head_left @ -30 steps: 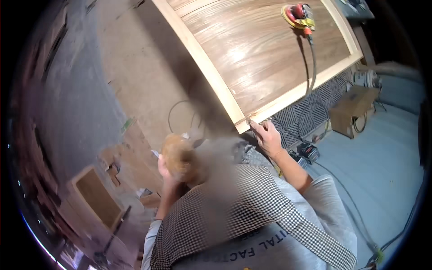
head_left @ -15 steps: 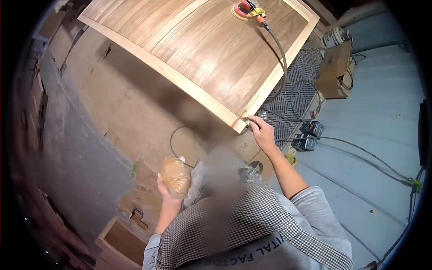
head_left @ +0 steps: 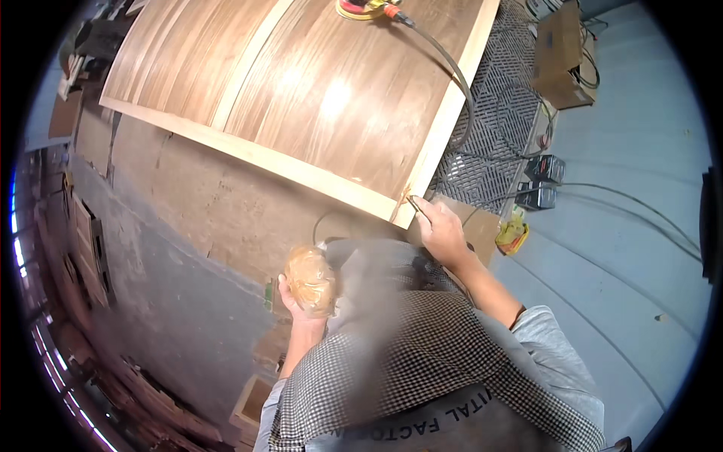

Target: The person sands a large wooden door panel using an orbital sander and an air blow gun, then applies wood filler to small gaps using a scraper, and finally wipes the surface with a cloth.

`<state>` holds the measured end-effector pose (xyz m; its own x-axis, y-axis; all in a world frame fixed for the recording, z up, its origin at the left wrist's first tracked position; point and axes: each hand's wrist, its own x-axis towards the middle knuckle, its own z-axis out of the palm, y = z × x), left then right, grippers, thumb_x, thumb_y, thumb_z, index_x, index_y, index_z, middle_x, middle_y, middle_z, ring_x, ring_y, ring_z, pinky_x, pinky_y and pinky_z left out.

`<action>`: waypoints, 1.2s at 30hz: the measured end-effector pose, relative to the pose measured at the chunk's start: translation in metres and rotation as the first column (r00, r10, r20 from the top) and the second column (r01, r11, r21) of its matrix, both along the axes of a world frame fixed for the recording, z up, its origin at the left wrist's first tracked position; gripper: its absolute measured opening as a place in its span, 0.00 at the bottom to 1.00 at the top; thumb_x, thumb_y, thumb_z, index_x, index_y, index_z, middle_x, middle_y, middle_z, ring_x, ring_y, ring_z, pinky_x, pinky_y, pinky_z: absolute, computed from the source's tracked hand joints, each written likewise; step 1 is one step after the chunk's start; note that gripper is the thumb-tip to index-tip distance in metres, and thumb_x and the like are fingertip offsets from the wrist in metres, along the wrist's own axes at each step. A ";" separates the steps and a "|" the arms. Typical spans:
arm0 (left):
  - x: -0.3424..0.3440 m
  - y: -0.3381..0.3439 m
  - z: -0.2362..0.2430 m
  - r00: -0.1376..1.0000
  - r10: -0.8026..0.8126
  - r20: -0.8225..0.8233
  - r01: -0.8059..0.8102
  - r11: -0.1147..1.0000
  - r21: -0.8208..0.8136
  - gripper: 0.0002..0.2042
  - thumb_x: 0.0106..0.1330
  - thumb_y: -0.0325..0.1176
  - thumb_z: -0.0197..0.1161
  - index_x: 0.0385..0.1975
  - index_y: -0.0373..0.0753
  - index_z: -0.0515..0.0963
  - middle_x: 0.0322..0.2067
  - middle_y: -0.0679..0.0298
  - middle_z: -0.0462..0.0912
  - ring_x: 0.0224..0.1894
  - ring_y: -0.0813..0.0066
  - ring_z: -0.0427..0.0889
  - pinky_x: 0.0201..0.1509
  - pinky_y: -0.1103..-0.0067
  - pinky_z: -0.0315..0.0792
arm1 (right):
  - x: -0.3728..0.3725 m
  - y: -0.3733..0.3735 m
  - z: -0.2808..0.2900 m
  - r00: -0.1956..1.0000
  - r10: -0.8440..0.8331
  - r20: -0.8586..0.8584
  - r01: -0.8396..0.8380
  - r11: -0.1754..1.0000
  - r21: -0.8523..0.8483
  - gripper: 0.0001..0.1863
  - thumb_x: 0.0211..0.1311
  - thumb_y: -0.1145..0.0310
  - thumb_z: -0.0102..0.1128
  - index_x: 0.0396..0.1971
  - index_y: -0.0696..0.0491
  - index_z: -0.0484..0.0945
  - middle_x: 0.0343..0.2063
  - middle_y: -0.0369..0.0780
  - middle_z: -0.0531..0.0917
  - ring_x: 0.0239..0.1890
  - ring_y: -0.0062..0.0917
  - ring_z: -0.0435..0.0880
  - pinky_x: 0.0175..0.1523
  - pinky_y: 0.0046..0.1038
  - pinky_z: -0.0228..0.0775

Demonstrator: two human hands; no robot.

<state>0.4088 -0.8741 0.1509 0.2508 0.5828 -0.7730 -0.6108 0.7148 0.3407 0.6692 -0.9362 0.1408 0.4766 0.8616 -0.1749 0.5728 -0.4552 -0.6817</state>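
A large wooden panel with a pale frame and brown inner boards lies ahead of me. My left hand is closed round a clear plastic bag of tan putty, held up before my apron. Pinched in my right hand is a small, thin, dark tool, its tip at the panel's near corner. A brownish smear marks the frame there. How much of the tool the fingers cover, I cannot tell.
A red and yellow sander rests on the panel, its hose looping over the right edge. Right of the panel are a dark patterned mat, a cardboard box, small black boxes and a yellow packet.
The view has shifted, so the sander sits nearer the top edge. My right hand's tool now points up over the frame corner. The bag stays in my left hand.
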 end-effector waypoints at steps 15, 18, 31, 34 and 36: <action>-0.013 0.094 0.003 0.935 -0.313 0.167 0.333 0.938 -0.102 0.36 0.50 0.64 0.49 0.50 0.37 0.66 0.38 0.54 0.75 0.37 0.58 0.75 0.40 0.65 0.72 | -0.044 0.013 -0.014 0.928 -0.268 0.260 0.292 0.955 -0.059 0.14 0.54 0.72 0.50 0.43 0.51 0.75 0.20 0.46 0.71 0.22 0.41 0.72 0.27 0.37 0.65; -0.023 0.111 0.005 0.902 -0.365 0.230 0.391 0.917 -0.079 0.36 0.52 0.62 0.48 0.51 0.36 0.64 0.40 0.53 0.74 0.38 0.60 0.76 0.43 0.65 0.73 | -0.060 0.018 -0.015 0.899 -0.281 0.336 0.346 0.926 -0.153 0.16 0.55 0.72 0.48 0.45 0.50 0.74 0.22 0.46 0.71 0.21 0.42 0.72 0.26 0.38 0.66; -0.041 0.142 0.005 0.818 -0.503 0.278 0.500 0.862 0.086 0.34 0.54 0.58 0.51 0.53 0.36 0.62 0.46 0.55 0.72 0.46 0.61 0.74 0.48 0.65 0.72 | -0.047 0.029 -0.005 0.913 -0.334 0.234 0.374 0.915 -0.152 0.14 0.54 0.72 0.48 0.41 0.53 0.75 0.22 0.51 0.73 0.27 0.43 0.73 0.34 0.38 0.66; -0.044 0.140 0.003 0.816 -0.503 0.286 0.503 0.861 0.079 0.34 0.54 0.57 0.53 0.54 0.37 0.62 0.47 0.55 0.71 0.47 0.61 0.74 0.49 0.65 0.71 | -0.072 0.016 -0.012 0.919 -0.303 0.252 0.349 0.923 -0.164 0.14 0.56 0.70 0.47 0.43 0.50 0.75 0.24 0.50 0.73 0.28 0.45 0.74 0.34 0.40 0.67; -0.040 0.139 0.004 0.794 -0.511 0.330 0.503 0.857 0.116 0.35 0.53 0.58 0.55 0.54 0.37 0.62 0.48 0.55 0.71 0.47 0.60 0.73 0.49 0.64 0.71 | -0.085 0.012 -0.010 0.915 -0.302 0.269 0.346 0.929 -0.133 0.14 0.56 0.70 0.47 0.43 0.49 0.75 0.24 0.50 0.73 0.29 0.46 0.74 0.34 0.41 0.67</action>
<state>0.3683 -0.7351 0.1553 0.7563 0.3141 -0.5738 -0.2419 0.9493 0.2008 0.5844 -0.9242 0.1306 0.7703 0.6190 -0.1532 0.5098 -0.7422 -0.4350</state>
